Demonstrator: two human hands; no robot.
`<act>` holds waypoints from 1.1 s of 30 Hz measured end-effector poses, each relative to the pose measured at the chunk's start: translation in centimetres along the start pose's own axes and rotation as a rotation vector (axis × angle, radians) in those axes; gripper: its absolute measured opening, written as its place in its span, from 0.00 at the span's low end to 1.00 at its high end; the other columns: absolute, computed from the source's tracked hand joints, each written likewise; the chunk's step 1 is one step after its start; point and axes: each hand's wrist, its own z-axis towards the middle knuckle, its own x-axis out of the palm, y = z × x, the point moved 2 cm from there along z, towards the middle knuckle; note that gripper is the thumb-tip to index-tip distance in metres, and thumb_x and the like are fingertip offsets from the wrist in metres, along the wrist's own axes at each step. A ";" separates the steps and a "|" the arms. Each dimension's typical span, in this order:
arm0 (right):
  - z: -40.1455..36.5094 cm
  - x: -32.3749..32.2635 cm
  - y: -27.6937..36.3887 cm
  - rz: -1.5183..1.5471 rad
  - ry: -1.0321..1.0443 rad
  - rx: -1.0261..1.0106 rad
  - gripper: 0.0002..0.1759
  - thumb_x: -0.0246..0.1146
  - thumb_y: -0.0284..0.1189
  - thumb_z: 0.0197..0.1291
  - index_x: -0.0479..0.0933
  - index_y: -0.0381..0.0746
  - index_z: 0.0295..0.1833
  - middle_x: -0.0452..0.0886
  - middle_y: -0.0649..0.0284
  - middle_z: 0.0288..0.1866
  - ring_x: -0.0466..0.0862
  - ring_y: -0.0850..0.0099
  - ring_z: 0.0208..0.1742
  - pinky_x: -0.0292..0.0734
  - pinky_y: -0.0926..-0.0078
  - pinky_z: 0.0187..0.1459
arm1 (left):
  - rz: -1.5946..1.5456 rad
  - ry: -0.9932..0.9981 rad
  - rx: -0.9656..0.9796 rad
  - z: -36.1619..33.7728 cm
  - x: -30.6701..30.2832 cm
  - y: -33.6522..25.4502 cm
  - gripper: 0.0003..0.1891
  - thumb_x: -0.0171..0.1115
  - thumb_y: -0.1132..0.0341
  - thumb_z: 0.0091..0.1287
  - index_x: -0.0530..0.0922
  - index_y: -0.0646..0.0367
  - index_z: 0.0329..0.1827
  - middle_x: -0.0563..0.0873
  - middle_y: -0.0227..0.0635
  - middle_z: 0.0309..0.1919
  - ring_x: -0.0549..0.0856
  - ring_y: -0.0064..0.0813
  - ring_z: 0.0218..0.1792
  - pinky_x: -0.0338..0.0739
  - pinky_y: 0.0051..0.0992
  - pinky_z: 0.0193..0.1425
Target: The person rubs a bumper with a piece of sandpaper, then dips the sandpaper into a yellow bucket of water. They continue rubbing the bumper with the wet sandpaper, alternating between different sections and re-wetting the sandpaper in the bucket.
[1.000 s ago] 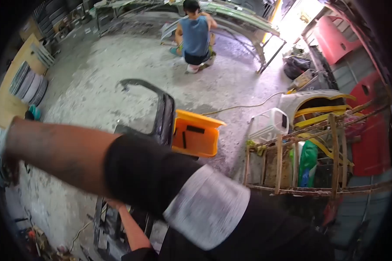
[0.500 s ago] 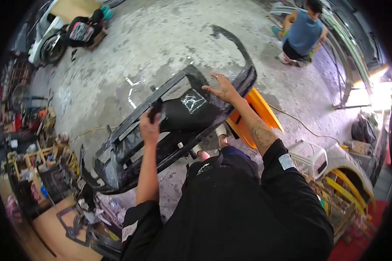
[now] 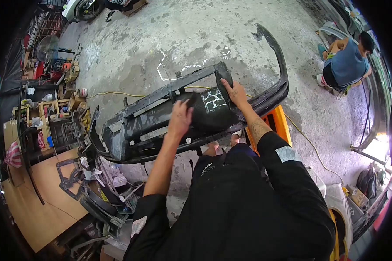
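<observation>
At the centre of the frame, the left hand [image 3: 180, 118] was curled around a small dark block [image 3: 191, 100] over the bumper [image 3: 204, 119], while the right hand [image 3: 236, 95] lay part-open on the bumper's upright bar; whether it gripped firmly could not be told. The bumper ran from centre left to the upper right. It seemed likely to be light for its length, stiff along its ribs but springy at the thin, curved right end, and perhaps slick around the shiny patch [image 3: 214, 100]. The thicker bars either side of the middle looked the surest hold; the slim tip looked easy to bend. Just beside its lower edge, right of centre, stood an orange bin [image 3: 281, 124], crowding that side. A scrap heap [image 3: 113, 204] hemmed in the lower left, and a yellow cord [image 3: 311, 151] trailed across the floor at right, apt to catch a foot. Farther off, another person [image 3: 346, 65] crouched at upper right, and a wheel [image 3: 89, 8] showed at upper left.
</observation>
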 end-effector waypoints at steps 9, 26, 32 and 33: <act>1.7 5.2 -7.0 -0.285 -0.106 -0.329 0.24 0.57 0.35 0.80 0.72 0.62 0.77 0.78 0.42 0.38 0.84 0.41 0.37 0.78 0.46 0.38 | 0.271 -0.085 0.093 4.9 12.1 -1.6 0.24 0.56 0.81 0.66 0.74 0.75 0.66 0.75 0.62 0.55 0.77 0.63 0.53 0.74 0.51 0.63; 0.1 0.2 0.5 -0.051 -0.066 0.009 0.47 0.56 0.71 0.67 0.78 0.29 0.42 0.85 0.31 0.41 0.84 0.31 0.47 0.79 0.42 0.50 | 0.152 0.007 -0.102 -0.7 10.0 -4.9 0.21 0.60 0.81 0.65 0.74 0.76 0.62 0.75 0.57 0.50 0.76 0.58 0.53 0.74 0.48 0.59; 0.0 -0.4 0.7 -0.030 0.048 -0.027 0.47 0.60 0.71 0.65 0.77 0.28 0.43 0.84 0.31 0.40 0.85 0.33 0.47 0.80 0.44 0.48 | 0.025 -0.160 -0.184 -3.8 5.8 -5.3 0.17 0.61 0.76 0.74 0.78 0.69 0.64 0.76 0.54 0.45 0.79 0.57 0.46 0.76 0.47 0.52; 0.0 -0.1 0.3 0.089 -0.040 -0.011 0.47 0.66 0.69 0.62 0.75 0.27 0.49 0.84 0.31 0.41 0.86 0.33 0.47 0.81 0.44 0.48 | 0.082 -0.127 -0.184 -4.5 5.9 -5.5 0.16 0.61 0.75 0.75 0.78 0.69 0.64 0.77 0.53 0.45 0.81 0.56 0.46 0.77 0.46 0.51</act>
